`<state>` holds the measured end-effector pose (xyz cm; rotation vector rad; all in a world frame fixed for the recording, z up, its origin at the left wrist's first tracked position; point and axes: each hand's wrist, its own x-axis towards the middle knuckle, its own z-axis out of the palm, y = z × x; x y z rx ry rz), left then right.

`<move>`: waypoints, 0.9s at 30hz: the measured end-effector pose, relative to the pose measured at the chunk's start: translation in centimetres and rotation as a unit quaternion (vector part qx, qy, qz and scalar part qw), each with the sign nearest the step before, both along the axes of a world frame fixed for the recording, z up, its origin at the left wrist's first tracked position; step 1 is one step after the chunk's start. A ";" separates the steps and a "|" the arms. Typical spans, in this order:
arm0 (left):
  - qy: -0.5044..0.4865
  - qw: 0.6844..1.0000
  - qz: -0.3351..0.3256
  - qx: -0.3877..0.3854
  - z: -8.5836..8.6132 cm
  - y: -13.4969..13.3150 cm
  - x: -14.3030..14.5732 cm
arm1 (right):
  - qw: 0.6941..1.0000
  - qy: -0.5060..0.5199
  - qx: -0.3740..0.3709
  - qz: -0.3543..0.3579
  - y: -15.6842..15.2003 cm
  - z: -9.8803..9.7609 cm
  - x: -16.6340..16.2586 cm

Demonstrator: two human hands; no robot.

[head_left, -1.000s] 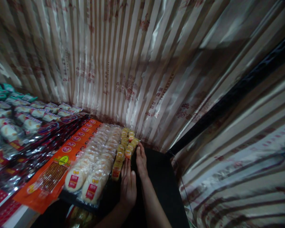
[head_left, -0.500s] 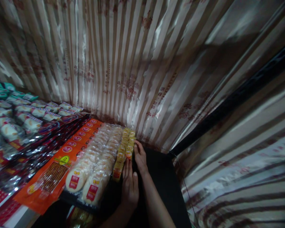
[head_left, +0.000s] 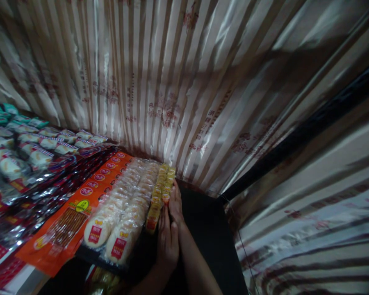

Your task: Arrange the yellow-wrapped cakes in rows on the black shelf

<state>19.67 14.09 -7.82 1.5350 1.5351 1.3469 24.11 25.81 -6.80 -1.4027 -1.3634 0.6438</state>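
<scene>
Both hands: we hold our left hand (head_left: 167, 243) and right hand (head_left: 176, 203) close together, fingers extended, neither closed around anything.
Left hand pose: we lay its straight fingers at the near end of the shorter yellow row, thumb toward our right wrist.
Right hand pose: we stretch it farther forward, fingers along the right side of that row.
Yellow packets (head_left: 155, 205): we see them in two rows, between our hands and the clear packs (head_left: 135, 192), over a black surface (head_left: 209, 229).
Clear packs' contents: pale round pieces (head_left: 94, 233) in two columns, red labels on the nearest.
Orange packet (head_left: 49, 252): we make out thin brown sticks (head_left: 67, 227) through its window.
Left of it: dark red packets (head_left: 76, 186), partly blurred.
</scene>
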 end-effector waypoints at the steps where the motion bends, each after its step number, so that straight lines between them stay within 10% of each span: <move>1: -0.004 1.000 -0.002 -0.001 0.0 0.0 0.0 | 1.000 -0.017 0.003 -0.006 0.1 0.0 0.1; 27: -0.083 0.995 -0.046 -0.036 0.6 0.1 -0.3 | 0.994 0.079 -0.059 -0.050 -0.6 0.5 0.0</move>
